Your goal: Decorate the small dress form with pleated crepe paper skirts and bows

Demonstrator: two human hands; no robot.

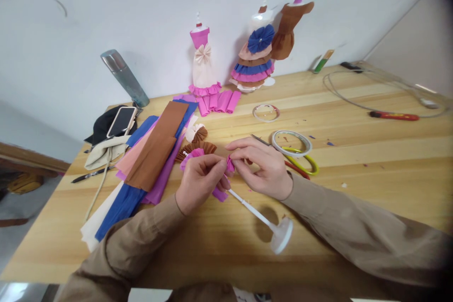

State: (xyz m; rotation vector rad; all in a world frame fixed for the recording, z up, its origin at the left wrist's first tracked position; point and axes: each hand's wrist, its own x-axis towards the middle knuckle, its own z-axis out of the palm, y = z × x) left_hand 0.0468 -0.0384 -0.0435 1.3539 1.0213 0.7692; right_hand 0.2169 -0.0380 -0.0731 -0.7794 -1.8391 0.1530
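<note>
My left hand (202,180) is closed around the upper part of a miniature dress form, whose body is mostly hidden by the fingers. Its white stem and round base (282,236) stick out toward the lower right, tilted above the table. Magenta crepe paper (230,165) shows between my two hands, and more of it hangs below the left one. My right hand (264,165) pinches that paper with thumb and fingers. Just behind the left hand lie a pleated brown paper fan (205,147) and a smaller cream-and-brown rosette (197,133).
Crepe paper strips (155,151) are stacked on the left, near a phone (122,121) and pen (90,175). Dressed forms (205,68) stand along the wall beside a steel flask (125,78). Right of my hands are a tape roll (292,143) and yellow-handled scissors (313,165).
</note>
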